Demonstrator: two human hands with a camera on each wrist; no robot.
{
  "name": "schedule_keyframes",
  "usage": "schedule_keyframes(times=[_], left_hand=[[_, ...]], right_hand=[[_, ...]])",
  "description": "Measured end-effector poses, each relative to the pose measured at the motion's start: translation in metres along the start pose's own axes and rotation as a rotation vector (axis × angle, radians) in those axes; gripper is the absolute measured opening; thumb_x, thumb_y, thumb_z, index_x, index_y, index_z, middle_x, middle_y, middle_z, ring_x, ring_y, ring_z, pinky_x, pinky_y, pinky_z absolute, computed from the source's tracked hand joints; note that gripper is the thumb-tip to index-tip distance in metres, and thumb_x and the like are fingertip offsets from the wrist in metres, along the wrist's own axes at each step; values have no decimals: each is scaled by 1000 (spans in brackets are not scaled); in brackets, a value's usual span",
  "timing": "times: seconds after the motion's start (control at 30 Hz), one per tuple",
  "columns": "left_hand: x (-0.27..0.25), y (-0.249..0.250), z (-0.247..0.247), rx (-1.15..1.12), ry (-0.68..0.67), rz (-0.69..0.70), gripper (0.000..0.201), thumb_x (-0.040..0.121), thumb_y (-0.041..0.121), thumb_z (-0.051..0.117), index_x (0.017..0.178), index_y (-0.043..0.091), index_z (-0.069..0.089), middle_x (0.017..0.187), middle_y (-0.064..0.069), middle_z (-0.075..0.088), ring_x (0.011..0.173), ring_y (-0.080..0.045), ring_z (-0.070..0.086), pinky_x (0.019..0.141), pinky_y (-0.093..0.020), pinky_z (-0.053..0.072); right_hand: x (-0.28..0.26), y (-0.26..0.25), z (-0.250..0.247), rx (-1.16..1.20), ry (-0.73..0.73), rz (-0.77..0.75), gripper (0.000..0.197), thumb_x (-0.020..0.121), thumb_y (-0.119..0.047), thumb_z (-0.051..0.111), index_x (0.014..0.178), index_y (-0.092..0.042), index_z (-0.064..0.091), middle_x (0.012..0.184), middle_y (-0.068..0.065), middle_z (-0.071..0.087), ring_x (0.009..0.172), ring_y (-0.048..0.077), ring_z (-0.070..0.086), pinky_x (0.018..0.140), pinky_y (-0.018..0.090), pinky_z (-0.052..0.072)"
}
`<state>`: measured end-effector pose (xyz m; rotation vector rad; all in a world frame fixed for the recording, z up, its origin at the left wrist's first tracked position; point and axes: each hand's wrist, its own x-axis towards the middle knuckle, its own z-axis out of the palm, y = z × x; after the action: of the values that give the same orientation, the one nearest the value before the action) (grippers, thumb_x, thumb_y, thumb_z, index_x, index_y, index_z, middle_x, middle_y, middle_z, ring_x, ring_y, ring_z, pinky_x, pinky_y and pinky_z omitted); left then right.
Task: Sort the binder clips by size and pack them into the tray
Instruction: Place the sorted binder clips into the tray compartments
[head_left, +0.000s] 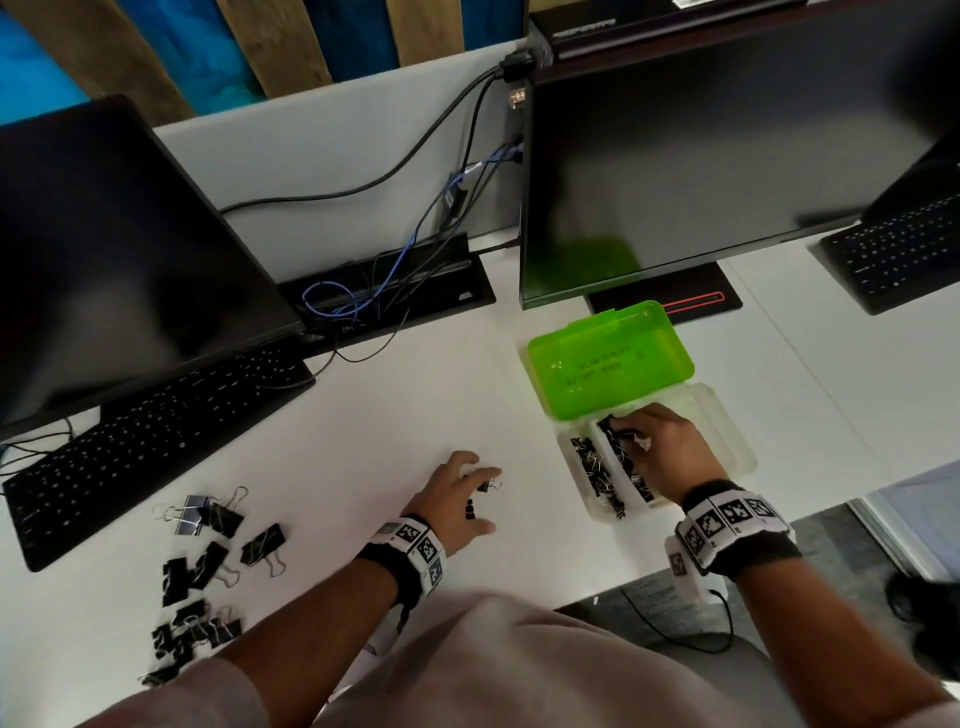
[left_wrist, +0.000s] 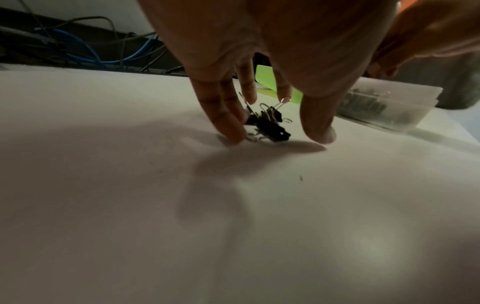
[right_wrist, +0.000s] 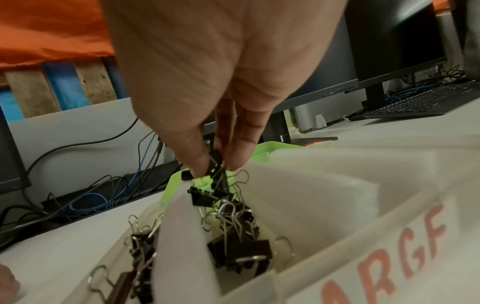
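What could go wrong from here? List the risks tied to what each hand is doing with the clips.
1. The right hand pinches several clips over the middle compartment; the thin divider is close, so one could probably drop into the neighbouring section.
2. The left hand spreads around small clips on the desk; their wire handles look tangled, so lifting may drag or drop one.

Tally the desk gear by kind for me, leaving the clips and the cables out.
Monitors: 3 (one cut off at the right edge)
Keyboards: 2
Tray: 1
Total: 6
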<state>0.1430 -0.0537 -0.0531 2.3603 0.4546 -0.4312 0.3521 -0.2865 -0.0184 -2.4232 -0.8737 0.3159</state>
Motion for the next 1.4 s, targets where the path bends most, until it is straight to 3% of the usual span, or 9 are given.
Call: schedule_keyframes(times=[0.13, 0.23, 0.5, 0.6, 0.8, 1.0, 1.2, 1.3, 1.4], left_hand=[[3, -3, 4, -13, -67, 7, 51, 75, 12, 74, 120, 27, 56, 132, 9, 33, 118, -11, 38, 100, -31, 41], [6, -3, 5, -36, 4, 62, 36, 78, -3, 66, 106, 18, 64, 109, 8, 41, 99, -15, 50, 92, -34, 48], [9, 2, -1, -52, 87, 43, 18, 84, 2, 60, 95, 16, 64, 98, 6, 46, 85, -10, 54, 82, -14, 41], [12, 5, -6, -87, 119, 36, 14, 84, 2, 59, 89, 15, 65, 96, 6, 47, 79, -10, 54, 78, -15, 41], [29, 27, -18, -66, 148, 81, 10, 84, 9, 61, 88, 16, 66, 98, 6, 49, 80, -10, 54, 79, -15, 42], [53, 93, -20, -115, 145, 240, 6, 85, 15, 62, 89, 18, 66, 104, 1, 52, 82, -14, 56, 85, -24, 46], [76, 165, 3, -181, 10, 397, 9, 85, 5, 61, 92, 7, 65, 108, -9, 51, 83, -16, 52, 83, -21, 43], [82, 175, 16, -167, -61, 387, 13, 84, 0, 61, 96, 4, 65, 112, -9, 52, 98, -24, 57, 89, -26, 46], [81, 169, 19, -170, -110, 407, 21, 86, 1, 58, 105, 10, 61, 122, -5, 50, 105, -19, 54, 96, -27, 45]], right_hand=[[-4, -2, -7, -36, -40, 72, 33, 76, -4, 57, 99, -24, 70, 107, -1, 66, 88, 23, 62, 72, 34, 53], [-3, 1, -9, -53, -17, 125, 40, 72, 2, 54, 99, -22, 69, 108, 2, 65, 99, 25, 59, 73, 34, 53], [-14, 2, 2, -242, -118, -4, 32, 69, 3, 62, 92, -16, 72, 117, 11, 61, 106, 36, 54, 78, 43, 51], [-15, 1, 0, -211, -108, 19, 32, 67, 8, 60, 85, -14, 72, 116, 12, 61, 107, 36, 53, 79, 43, 50], [-13, 5, -5, -50, -6, 59, 42, 65, 18, 47, 86, -9, 70, 112, 13, 61, 107, 34, 55, 87, 39, 50], [-17, 10, -11, 26, 41, 152, 40, 70, 17, 49, 88, -11, 71, 111, 12, 62, 108, 31, 54, 88, 31, 42], [-24, 21, -15, 61, 9, 183, 36, 71, 15, 52, 88, -11, 70, 107, 11, 63, 102, 28, 59, 86, 21, 38], [-25, 27, -16, 85, -9, 186, 36, 70, 14, 51, 88, -13, 69, 105, 9, 62, 100, 27, 59, 85, 23, 40], [-27, 30, -15, 85, -38, 175, 36, 72, 12, 51, 89, -15, 68, 105, 6, 61, 101, 24, 58, 84, 22, 40]])
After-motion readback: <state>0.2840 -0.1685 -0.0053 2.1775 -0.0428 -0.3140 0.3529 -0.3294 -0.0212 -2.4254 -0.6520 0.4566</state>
